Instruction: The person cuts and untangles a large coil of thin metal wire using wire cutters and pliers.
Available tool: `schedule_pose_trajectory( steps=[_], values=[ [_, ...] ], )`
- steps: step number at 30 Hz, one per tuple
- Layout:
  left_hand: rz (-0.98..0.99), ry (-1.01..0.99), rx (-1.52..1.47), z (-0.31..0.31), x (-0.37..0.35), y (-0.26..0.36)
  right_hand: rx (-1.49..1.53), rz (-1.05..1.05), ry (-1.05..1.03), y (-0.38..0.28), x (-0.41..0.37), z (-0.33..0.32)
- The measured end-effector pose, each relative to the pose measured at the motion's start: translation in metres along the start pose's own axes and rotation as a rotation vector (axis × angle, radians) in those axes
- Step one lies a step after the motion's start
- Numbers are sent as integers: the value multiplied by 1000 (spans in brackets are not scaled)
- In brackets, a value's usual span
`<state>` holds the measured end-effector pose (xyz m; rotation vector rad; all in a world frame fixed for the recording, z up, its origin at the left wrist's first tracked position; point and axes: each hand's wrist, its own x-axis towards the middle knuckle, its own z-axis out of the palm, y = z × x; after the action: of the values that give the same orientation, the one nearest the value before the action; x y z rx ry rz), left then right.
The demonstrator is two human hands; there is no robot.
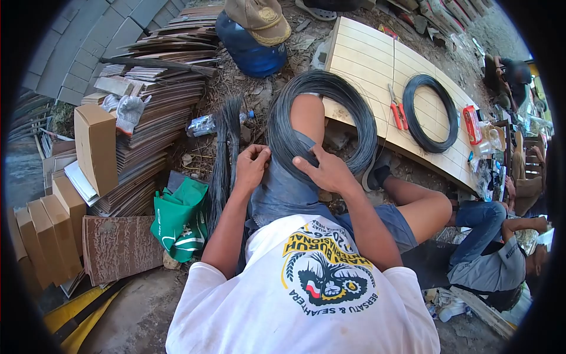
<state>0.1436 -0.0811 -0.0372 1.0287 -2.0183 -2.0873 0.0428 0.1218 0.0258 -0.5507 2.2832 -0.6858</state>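
A large coil of dark wire hangs around my raised knee. My right hand grips its near side, with the thumb on top and the fingers partly hidden. At the coil's left edge, the fingertips of my left hand are pinched together; whatever thin thing is between them is too small to make out. Beside my left forearm stands a long bundle of straight cut wires. On the wooden board to the right lie a second wire coil and red-handled pliers.
A wooden board table stands ahead to the right. Stacked tiles, cardboard boxes and a green bag are at left. A blue water jug with a cap stands ahead. Another person sits at right.
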Motion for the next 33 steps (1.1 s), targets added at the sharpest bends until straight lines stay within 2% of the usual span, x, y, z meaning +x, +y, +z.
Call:
schedule_pose_trajectory(
  steps=[7,16,18,22,26,28,30,33],
  values=[
    [52,29,-66,16,-14,10,-264,-38,-100,-22,-13,-6],
    [310,98,369,19,-17,10,-355,-161,98,-6,-11,21],
    [405,123,490,19,-19,15,-346,-168,66,-4,-10,18],
    [472,97,631,19,-26,31,-389,-147,2,-9,-7,14],
    [350,16,517,16,-22,27,-469,-139,96,-8,-8,33],
    [327,5,521,16,-25,35,-509,-220,230,-3,-8,41],
    [53,-63,261,18,-30,45,-506,-237,236,3,-6,43],
    [78,-76,258,15,-24,35,-481,-273,229,12,-4,38]
  ],
)
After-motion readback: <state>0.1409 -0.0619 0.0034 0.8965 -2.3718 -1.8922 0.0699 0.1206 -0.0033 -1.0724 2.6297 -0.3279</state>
